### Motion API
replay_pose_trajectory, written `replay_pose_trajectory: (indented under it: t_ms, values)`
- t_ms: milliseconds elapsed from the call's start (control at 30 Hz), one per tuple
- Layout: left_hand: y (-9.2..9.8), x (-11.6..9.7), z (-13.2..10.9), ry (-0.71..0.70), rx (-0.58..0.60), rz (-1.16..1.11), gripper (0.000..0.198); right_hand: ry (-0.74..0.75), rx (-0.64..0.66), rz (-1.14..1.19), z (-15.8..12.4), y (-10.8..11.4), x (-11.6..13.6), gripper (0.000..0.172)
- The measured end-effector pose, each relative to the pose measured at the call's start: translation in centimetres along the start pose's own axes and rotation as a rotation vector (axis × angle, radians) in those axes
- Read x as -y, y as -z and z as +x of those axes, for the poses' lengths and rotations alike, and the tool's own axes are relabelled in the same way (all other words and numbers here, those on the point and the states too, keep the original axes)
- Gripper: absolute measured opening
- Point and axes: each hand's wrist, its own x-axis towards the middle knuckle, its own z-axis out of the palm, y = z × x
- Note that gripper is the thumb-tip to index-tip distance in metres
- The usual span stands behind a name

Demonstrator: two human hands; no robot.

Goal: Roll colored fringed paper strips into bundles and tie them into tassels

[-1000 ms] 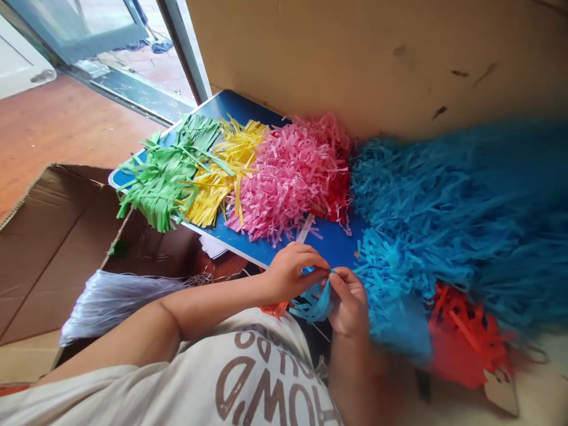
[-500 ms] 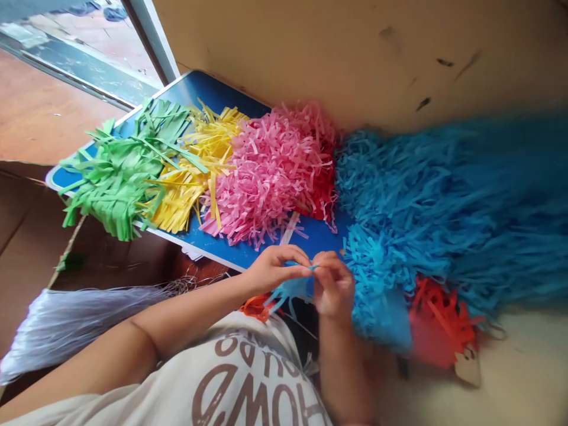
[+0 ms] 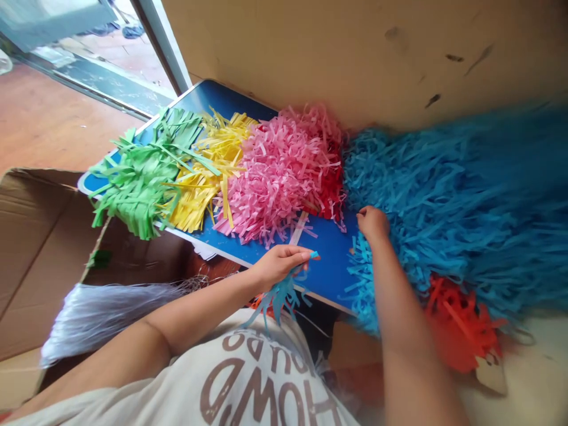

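My left hand (image 3: 283,264) pinches the twisted top of a light blue paper tassel (image 3: 283,297). Its tip pokes out past my fingers and its cut strips hang over my shirt. Further right, my right hand (image 3: 374,226) is at the near-left edge of a big heap of blue fringed paper (image 3: 426,189). The fingers there are curled together, and what they hold, if anything, is hidden. Left of that heap lie pink fringed paper (image 3: 279,171), some red fringe (image 3: 331,189), yellow fringe (image 3: 197,192) and green fringe (image 3: 137,183).
The piles lie on a narrow blue board (image 3: 261,245) beside a tan wall (image 3: 310,53). A bundle of white strands (image 3: 102,316) hangs by an open cardboard box (image 3: 35,254) at left. Red-orange fringe (image 3: 461,325) lies at the lower right. A glass door (image 3: 115,65) stands at upper left.
My hands were together on the blue tassel's top. My right hand has let go and moved up and right to the blue heap. My left hand keeps the tassel.
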Motion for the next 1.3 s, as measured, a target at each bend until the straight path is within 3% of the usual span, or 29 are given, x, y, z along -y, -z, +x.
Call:
replay_pose_trajectory:
  t_ms: [133,267,367,500,700,900,1100,1200,1300]
  values:
    - [-0.1,0.2,-0.1,0.075,0.005,-0.043,0.056,-0.016,-0.08,0.034,-2.1,1.9,-0.2,0.026]
    - [-0.1,0.5,-0.1,0.04,-0.015,-0.033,0.054,0.173,-0.269,0.422,-9.2,3.6,1.8,0.023]
    - [-0.1,0.9,-0.1,-0.074,-0.035,0.051,0.051,0.219,-0.074,0.873,-16.1,2.5,3.8,0.023]
    - [-0.1,1.2,-0.1,-0.235,0.005,0.284,0.041,0.181,-0.08,1.132,-21.5,-0.5,5.1,0.015]
    - [0.0,0.9,0.0,-0.371,0.042,0.568,0.032,0.009,-0.064,1.314,-22.5,-2.2,5.0,0.029]
    - [0.8,0.3,0.1,-0.672,0.132,0.984,0.03,-0.056,-0.092,1.266,-22.8,-1.9,5.0,0.029]
    - [0.8,-0.2,-0.3,-0.791,0.183,1.288,0.037,0.091,-0.188,1.007,-23.4,-1.4,4.2,0.019]
    - [0.4,0.2,-0.5,-0.806,0.187,1.304,0.034,0.194,-0.231,0.89,-23.5,-1.2,3.8,0.015]
    - [0.3,0.5,-0.6,-0.793,0.203,1.277,0.029,0.275,-0.177,0.861,-23.5,-0.8,3.7,0.011]
